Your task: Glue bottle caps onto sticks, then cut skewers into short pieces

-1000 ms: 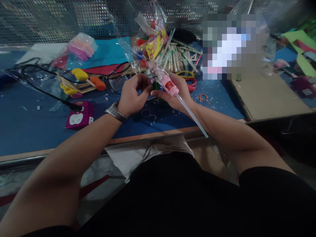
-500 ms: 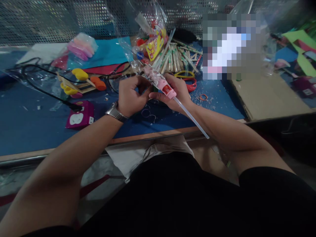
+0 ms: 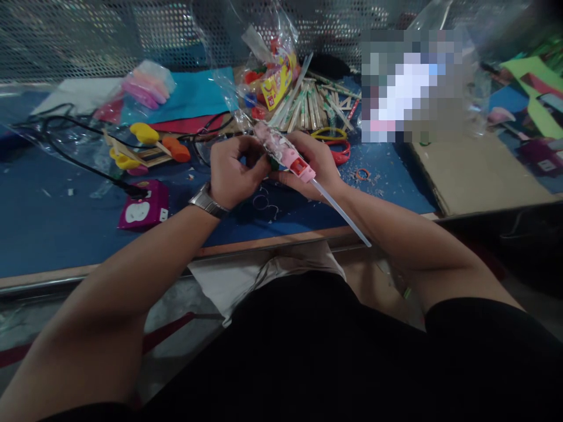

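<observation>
My right hand is wrapped round a pink hot glue gun, its nozzle end pointing away from me. A long translucent glue stick sticks out of its back, over my right wrist. With a watch on the wrist, my left hand is closed in a pinch beside the gun. Something small and dark green shows between the two hands, at my left fingertips. Its kind is too hidden to tell.
Bundled wooden sticks and red-handled scissors lie behind my hands. A purple power socket, a small stick-built model and a black cord are on the left. Cardboard lies on the right.
My right thumb has drawn back slightly under the glue gun, and the gun has shifted a little. My left hand stays almost where it was, still pinched.
</observation>
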Available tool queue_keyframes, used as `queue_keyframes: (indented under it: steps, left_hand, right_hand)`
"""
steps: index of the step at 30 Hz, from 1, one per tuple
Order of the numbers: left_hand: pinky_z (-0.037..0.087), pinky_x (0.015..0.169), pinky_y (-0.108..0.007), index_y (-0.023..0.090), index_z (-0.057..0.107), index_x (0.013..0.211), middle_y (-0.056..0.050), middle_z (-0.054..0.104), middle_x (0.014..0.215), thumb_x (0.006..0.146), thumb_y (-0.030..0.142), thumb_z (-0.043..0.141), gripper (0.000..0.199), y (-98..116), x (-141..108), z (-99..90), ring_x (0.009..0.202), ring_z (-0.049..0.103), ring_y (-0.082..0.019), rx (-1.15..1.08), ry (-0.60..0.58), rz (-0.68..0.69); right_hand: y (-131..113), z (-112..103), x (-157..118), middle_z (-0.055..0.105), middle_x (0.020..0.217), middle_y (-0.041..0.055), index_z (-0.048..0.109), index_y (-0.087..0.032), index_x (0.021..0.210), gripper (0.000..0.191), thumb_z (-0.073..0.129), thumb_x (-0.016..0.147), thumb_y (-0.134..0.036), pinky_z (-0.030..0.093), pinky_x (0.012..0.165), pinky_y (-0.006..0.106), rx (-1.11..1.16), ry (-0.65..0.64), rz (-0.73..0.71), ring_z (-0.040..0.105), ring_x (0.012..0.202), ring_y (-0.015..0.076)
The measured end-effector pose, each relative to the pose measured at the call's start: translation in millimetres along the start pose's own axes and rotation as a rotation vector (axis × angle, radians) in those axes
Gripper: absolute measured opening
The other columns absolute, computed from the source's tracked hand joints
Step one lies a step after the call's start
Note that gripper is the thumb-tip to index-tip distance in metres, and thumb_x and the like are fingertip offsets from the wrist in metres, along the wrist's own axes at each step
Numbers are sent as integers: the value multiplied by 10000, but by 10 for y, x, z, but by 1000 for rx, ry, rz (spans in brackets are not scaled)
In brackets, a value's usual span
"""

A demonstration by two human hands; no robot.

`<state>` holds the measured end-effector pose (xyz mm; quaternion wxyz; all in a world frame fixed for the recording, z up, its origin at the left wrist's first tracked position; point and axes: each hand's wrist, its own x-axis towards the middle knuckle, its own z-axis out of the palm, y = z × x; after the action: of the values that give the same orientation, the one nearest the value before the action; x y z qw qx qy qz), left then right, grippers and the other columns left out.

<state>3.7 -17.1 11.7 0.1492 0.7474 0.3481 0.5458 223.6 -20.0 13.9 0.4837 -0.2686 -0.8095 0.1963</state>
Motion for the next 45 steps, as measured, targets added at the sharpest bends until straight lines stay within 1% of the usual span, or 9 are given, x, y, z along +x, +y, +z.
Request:
queue_keyframes:
  steps: [3, 6, 12, 17, 22, 28, 33, 37, 45]
  left_hand:
    - [306, 568, -341, 216, 695, 744, 37, 540, 613, 899, 498, 862, 363, -23, -7, 14, 569, 429, -102, -75, -27, -57]
    - [318, 558, -319, 208, 699, 737, 36, 532, 616, 870, 541, 911, 416, -83, -16, 30, 567, 431, -98, -143, -40, -92]
    - [412, 564, -282, 182, 743, 726, 6, 620, 684, 753, 528, 1032, 452, -169, -8, 26, 618, 510, -106, -307, -111, -174]
    - [476, 584, -281, 192, 777, 721, -14, 696, 694, 774, 549, 1019, 434, -169, 17, 14, 618, 564, -115, -414, -161, -184]
    - [516, 599, -270, 212, 813, 738, -2, 704, 689, 708, 664, 1030, 502, -200, 18, 29, 638, 583, -120, -420, -175, -154]
    - [534, 626, -290, 213, 816, 725, -21, 732, 711, 704, 657, 1023, 490, -203, 24, 37, 666, 592, -145, -376, -161, -148]
    - [525, 632, -278, 210, 809, 715, -19, 734, 716, 716, 597, 1014, 438, -151, 40, 25, 671, 580, -140, -356, -157, -165]
    - [542, 652, -287, 199, 776, 685, -14, 724, 712, 748, 573, 996, 439, -115, 42, 26, 662, 577, -133, -353, -156, -165]
    - [466, 582, -295, 213, 795, 719, -13, 677, 691, 793, 485, 968, 331, -147, 28, 35, 627, 543, -134, -376, -144, -143]
  right_hand:
    - [22, 4, 2, 785, 1101, 107, 729, -243, 1108, 652, 819, 854, -837, 626, 958, 467, -35, -1, 16, 726, 975, 285]
    - [29, 6, 2, 777, 1068, 97, 723, -247, 1098, 637, 778, 892, -847, 631, 927, 477, -59, 31, 27, 727, 954, 287]
    - [28, -25, 9, 722, 942, 68, 688, -258, 986, 553, 758, 954, -805, 599, 853, 432, -114, 16, -79, 668, 883, 248]
    - [6, -16, 2, 684, 918, 46, 643, -245, 947, 571, 703, 1002, -809, 585, 832, 428, -198, 10, -100, 651, 868, 242]
    - [-25, -4, -6, 700, 921, 46, 664, -253, 972, 514, 700, 1030, -763, 581, 801, 423, -163, 35, -182, 674, 856, 246]
    - [-15, -15, -34, 707, 994, 48, 678, -276, 1038, 502, 738, 992, -772, 595, 893, 452, -211, -64, -51, 696, 942, 266]
    - [-26, -6, -35, 726, 991, 60, 686, -250, 1042, 545, 659, 1030, -795, 586, 879, 448, -199, -36, -89, 715, 945, 268]
    - [-19, -10, -27, 746, 990, 70, 704, -252, 1048, 552, 703, 997, -802, 587, 869, 441, -189, -38, -98, 713, 926, 267]
    - [-61, -14, -5, 740, 1006, 40, 717, -263, 1032, 524, 749, 969, -782, 597, 937, 439, -193, -72, 11, 731, 983, 260]
